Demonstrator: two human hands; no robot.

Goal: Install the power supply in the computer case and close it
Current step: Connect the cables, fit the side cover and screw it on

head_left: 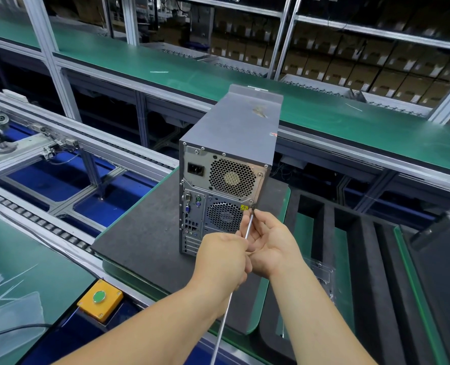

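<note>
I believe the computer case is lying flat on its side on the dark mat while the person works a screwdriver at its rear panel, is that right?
Not quite: the head view shows the computer case standing upright on the dark mat, not lying on its side. The rest holds: the left hand grips the screwdriver, its tip at a screw on the rear panel, steadied by the right hand.

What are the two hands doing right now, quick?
Left hand: grips the screwdriver.
Right hand: fingertips pinch the screwdriver's tip at a screw on the computer case.
</note>
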